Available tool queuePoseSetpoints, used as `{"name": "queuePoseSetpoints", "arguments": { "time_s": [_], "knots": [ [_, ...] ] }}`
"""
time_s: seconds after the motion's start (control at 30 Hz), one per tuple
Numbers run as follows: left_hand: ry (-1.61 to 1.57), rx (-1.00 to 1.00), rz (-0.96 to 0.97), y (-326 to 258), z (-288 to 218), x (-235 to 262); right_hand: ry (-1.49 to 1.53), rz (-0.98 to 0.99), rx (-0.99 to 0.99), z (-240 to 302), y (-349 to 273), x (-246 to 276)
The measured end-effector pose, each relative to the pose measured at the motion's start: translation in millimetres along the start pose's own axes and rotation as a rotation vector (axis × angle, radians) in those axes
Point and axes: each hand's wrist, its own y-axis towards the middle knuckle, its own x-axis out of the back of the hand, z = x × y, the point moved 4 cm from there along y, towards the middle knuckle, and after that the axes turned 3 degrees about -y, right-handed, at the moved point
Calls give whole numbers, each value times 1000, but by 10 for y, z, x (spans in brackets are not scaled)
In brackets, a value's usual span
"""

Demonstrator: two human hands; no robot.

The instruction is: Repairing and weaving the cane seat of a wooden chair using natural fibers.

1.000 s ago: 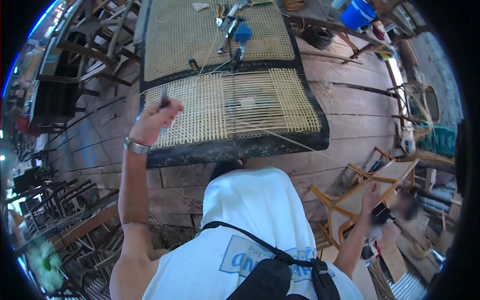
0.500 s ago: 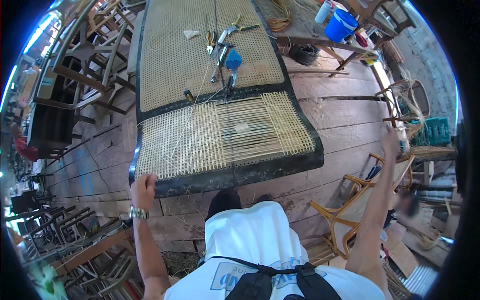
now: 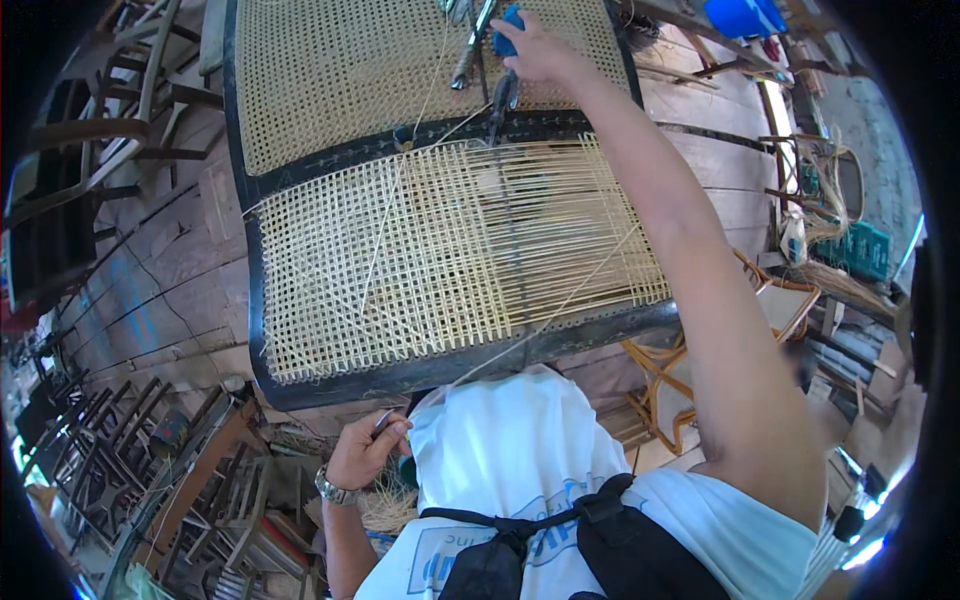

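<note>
The woven cane panel (image 3: 380,250) lies before me in a black frame (image 3: 330,388); its near section has open strands on the right. Below its front edge, my left hand (image 3: 362,455) is closed around a small shiny metal tool (image 3: 382,424), whose kind I cannot make out. A loose cane strand (image 3: 590,278) slants over the panel towards my shirt. My right hand (image 3: 543,52) reaches across to the far section, fingers apart over a flat blue tool (image 3: 503,42). Beside it lies a long metal tool (image 3: 466,62). A dark-handled tool (image 3: 498,108) stands at the middle bar.
Wooden chair frames (image 3: 130,140) stand at the left, with more stacked at lower left. A rattan chair (image 3: 655,385) is close by on the right. A blue bucket (image 3: 745,17) and a green crate (image 3: 862,250) are farther right.
My right hand has swung from the far right onto the blue tool. My left hand has left the panel's corner and come nearer my body, now holding a metal tool. The view has shifted closer.
</note>
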Motion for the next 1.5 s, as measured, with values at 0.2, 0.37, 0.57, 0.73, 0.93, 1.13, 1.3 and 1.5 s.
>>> {"name": "queuePoseSetpoints", "arguments": {
  "time_s": [0.2, 0.37, 0.57, 0.73, 0.93, 1.13, 1.3, 1.5],
  "knots": [
    [-46, 62, 103, 136, -226, 110, 278, 0, -132, -375, 30, 75],
    [-85, 68, -8, 450, -578, 103, 1132, -22, -116, -676, -1148, 443],
    [-89, -327, -236, 1085, -1123, -662, 2462, 186, -582, 492, -3523, 1061],
    [-173, -541, 182, 993, -1419, -1962, 2625, 51, -690, 939, -4466, 1261],
    [328, -607, 157, 977, -1176, -2574, 2396, 73, -630, 643, -4829, 1179],
    [512, -782, -120, 860, -1066, -2716, 2197, -244, -829, 589, -4752, 924],
    [695, -778, -308, 391, -826, -2302, 2574, -496, -881, -295, -4468, 742],
    [723, -437, -711, -431, -80, -1360, 2464, -618, -798, -1512, -4636, 369]
  ]
}}
